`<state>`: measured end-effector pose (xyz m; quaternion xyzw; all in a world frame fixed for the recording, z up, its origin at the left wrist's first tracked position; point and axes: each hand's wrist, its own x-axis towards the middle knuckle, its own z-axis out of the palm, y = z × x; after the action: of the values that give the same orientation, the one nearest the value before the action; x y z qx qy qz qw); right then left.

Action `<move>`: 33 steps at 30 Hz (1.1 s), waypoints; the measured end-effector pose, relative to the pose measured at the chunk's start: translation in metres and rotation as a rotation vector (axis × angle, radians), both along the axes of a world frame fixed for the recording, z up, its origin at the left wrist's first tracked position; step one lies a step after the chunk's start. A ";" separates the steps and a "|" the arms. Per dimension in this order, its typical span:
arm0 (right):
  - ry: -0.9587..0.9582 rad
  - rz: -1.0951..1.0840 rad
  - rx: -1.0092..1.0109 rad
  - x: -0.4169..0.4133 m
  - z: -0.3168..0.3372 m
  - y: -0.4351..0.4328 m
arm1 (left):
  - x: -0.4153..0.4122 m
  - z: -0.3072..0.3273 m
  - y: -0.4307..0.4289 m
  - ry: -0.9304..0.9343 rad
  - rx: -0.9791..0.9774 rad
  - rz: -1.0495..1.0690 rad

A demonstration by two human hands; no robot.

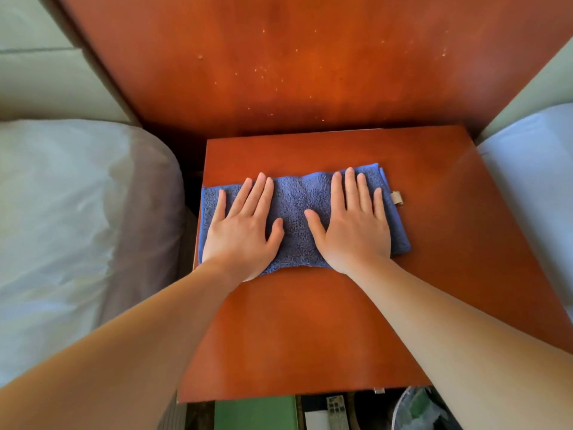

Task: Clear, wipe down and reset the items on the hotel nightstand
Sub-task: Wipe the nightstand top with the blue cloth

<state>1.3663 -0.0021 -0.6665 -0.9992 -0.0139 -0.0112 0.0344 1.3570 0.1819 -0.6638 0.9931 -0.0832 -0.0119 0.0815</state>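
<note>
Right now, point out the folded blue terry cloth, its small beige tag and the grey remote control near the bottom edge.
Folded blue terry cloth [293, 209]: head view, bare middle strip.
Small beige tag [397, 198]: head view, its middle.
Grey remote control [336, 409]: head view, its button face.

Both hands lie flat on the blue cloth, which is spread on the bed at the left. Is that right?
No. The head view shows the blue cloth on the nightstand top, not on the bed. The left hand and right hand do lie flat on it, fingers straight.
</note>
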 end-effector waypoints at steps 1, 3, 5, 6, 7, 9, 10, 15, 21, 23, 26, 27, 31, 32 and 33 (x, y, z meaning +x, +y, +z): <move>0.001 -0.010 0.003 0.012 0.000 0.003 | 0.013 -0.001 0.001 -0.004 -0.001 0.004; 0.004 -0.028 0.002 0.032 0.000 0.008 | 0.035 -0.002 0.005 -0.011 0.002 -0.001; 0.003 -0.036 0.006 0.054 -0.002 0.013 | 0.058 -0.003 0.009 -0.015 0.002 -0.007; -0.001 -0.038 0.011 0.064 -0.003 0.015 | 0.068 -0.004 0.011 -0.018 0.001 -0.006; -0.003 -0.037 0.014 0.073 -0.004 0.016 | 0.077 -0.004 0.012 -0.019 0.002 -0.003; 0.004 -0.033 0.004 0.089 -0.004 0.019 | 0.091 -0.004 0.013 -0.023 0.008 -0.001; 0.005 -0.030 -0.004 0.096 -0.004 0.020 | 0.097 -0.003 0.014 -0.022 0.014 0.001; -0.024 -0.015 -0.003 0.116 -0.004 0.021 | 0.117 -0.005 0.017 -0.023 0.007 0.014; -0.037 -0.019 0.030 0.114 -0.005 0.021 | 0.113 -0.010 0.016 -0.060 0.012 0.048; -0.031 -0.008 0.045 0.108 -0.004 0.020 | 0.106 -0.010 0.016 -0.061 0.019 0.066; -0.007 0.007 0.036 0.087 -0.005 0.017 | 0.085 -0.011 0.015 -0.046 0.026 0.066; -0.010 0.007 0.036 0.078 -0.006 0.016 | 0.077 -0.011 0.015 -0.041 0.031 0.063; -0.022 0.007 0.035 0.039 -0.004 0.012 | 0.040 -0.009 0.012 -0.029 0.044 0.040; -0.019 0.008 0.031 0.028 -0.004 0.011 | 0.030 -0.009 0.011 -0.028 0.044 0.033; -0.013 0.009 0.027 0.019 -0.005 0.010 | 0.020 -0.009 0.011 -0.025 0.041 0.028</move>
<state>1.3850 0.0084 -0.6710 -0.9985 -0.0186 -0.0178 0.0480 1.3774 0.1929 -0.6725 0.9957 -0.0698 -0.0001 0.0605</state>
